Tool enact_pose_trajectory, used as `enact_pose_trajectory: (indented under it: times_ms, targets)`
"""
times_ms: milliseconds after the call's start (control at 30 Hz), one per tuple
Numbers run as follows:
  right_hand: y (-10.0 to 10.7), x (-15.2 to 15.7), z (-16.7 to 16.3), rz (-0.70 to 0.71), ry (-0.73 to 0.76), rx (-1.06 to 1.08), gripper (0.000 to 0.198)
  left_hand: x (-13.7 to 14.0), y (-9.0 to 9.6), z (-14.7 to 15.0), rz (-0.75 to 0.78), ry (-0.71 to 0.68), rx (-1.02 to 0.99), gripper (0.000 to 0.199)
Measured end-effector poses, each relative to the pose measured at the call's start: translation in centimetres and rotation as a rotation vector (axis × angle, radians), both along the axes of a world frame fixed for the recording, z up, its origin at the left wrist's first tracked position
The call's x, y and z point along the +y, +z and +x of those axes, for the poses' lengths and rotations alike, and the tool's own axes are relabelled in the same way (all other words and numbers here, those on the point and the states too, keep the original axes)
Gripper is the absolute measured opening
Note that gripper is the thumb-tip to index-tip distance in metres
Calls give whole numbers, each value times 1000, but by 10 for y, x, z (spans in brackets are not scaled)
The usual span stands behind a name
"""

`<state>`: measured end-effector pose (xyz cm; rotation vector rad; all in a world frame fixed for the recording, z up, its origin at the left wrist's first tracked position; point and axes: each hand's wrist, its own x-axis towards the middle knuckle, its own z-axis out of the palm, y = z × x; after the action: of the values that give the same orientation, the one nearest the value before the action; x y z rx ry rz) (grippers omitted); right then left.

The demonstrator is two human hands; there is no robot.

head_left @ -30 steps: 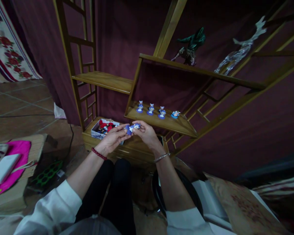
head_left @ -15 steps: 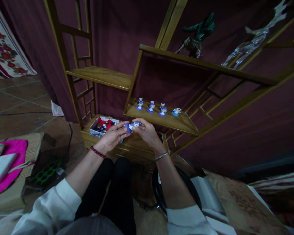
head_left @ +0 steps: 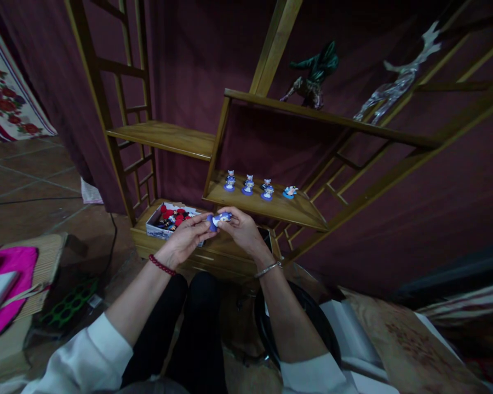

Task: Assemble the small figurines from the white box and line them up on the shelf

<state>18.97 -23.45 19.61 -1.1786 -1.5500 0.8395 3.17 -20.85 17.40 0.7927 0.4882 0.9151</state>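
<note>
A small purple and white figurine (head_left: 219,220) lies sideways between my two hands, in front of the shelf. The fingers of my left hand (head_left: 188,236) pinch its purple base. At its other end, the fingertips of my right hand (head_left: 243,230) grip the head. Just beyond my hands, similar purple figurines (head_left: 248,187) stand in short rows on a wooden shelf (head_left: 246,202), with a blue-based figurine (head_left: 290,191) at the right. Left of my left hand, an open box (head_left: 158,231) holds red and dark pieces.
On the upper shelf stand a green and brown statue (head_left: 314,76) and a clear, glass-like animal figure (head_left: 394,87). A black round stool (head_left: 312,306) is under my right forearm. Cardboard with a pink cloth (head_left: 20,279) lies at far left, beside a green tray (head_left: 68,303).
The view has tilted slightly, so the shelf appears lower and further left. Both hands still hold the figurine, and more of its white side now shows.
</note>
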Motion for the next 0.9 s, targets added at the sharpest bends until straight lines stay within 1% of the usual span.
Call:
enact_pose_trajectory:
  times_ms: [200,500,700,900]
  targets:
    - [-2,-2,1,-19,5,51,26,-3,2,1,-43,16,13,21]
    - [0,-5,0,-45,-11,84,27,-5,1,1,-48,5,-14,20]
    - [1,-6,-3,-24,-11,56,25,-6,0,0,-53,1,-33,20]
    - [1,-4,-2,-11,23,58,25,-5,2,-1,-37,11,-25,18]
